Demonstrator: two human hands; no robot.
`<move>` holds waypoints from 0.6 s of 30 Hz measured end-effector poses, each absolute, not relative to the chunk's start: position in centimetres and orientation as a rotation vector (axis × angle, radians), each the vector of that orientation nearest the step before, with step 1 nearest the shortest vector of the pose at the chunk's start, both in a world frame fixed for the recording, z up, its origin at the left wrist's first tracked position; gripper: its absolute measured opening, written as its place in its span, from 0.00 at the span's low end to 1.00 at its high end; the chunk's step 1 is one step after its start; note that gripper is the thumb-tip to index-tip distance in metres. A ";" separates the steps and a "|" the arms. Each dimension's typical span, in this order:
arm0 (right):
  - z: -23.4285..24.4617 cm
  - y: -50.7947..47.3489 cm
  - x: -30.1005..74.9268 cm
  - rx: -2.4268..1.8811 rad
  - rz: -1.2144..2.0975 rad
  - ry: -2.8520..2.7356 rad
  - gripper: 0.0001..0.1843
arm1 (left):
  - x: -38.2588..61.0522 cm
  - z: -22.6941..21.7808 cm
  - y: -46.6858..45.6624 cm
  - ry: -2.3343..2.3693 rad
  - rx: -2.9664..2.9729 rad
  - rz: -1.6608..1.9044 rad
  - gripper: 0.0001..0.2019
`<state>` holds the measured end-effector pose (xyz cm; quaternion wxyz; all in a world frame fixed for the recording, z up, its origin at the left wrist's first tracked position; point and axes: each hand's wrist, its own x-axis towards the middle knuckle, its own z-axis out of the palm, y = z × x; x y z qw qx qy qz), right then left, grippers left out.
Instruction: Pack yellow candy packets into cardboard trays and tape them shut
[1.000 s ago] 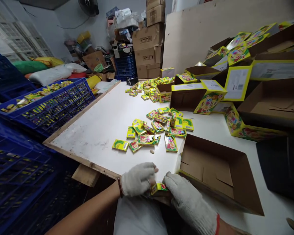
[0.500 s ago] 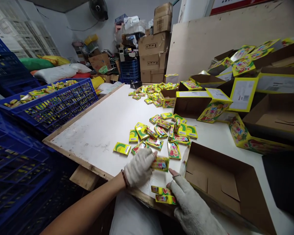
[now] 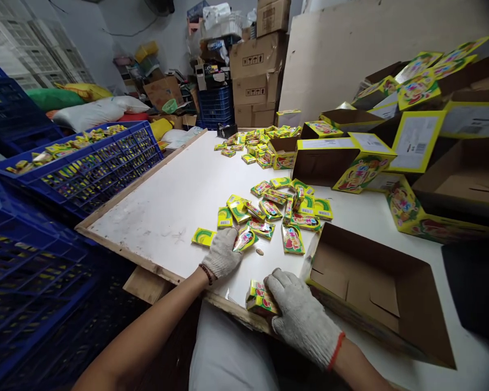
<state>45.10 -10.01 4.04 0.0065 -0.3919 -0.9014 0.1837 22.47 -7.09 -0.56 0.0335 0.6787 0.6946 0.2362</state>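
My left hand point(image 3: 224, 254), in a white knit glove with bare fingertips, grips a small yellow-green printed box point(image 3: 245, 239) at the near edge of a loose pile. My right hand point(image 3: 299, 309), gloved too, is closed around the right end of a short row of similar small boxes point(image 3: 261, 297), standing side by side near the table's front edge. Its fingers partly hide that row. Between the hands and the pile's right side, one box point(image 3: 292, 239) lies flat. Beside my right hand is an open, bare-bottomed brown carton point(image 3: 375, 288).
Several yellow display cartons point(image 3: 362, 168) crowd the right side of the white table point(image 3: 146, 212). More small boxes point(image 3: 264, 144) lie at its far end. Blue crates point(image 3: 118, 168) filled with small packs stand along the left. Stacked brown cartons point(image 3: 252, 76) rise at the back.
My left hand has moved from the row back to the pile and taken hold of a box. The row has grown by a box, and my right hand has closed on it. The view has tilted down slightly.
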 end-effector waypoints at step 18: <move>3.9 -7.8 44.9 -1.111 0.772 -2.790 0.42 | 16.7 0.2 -9.7 2.300 1.916 0.641 0.31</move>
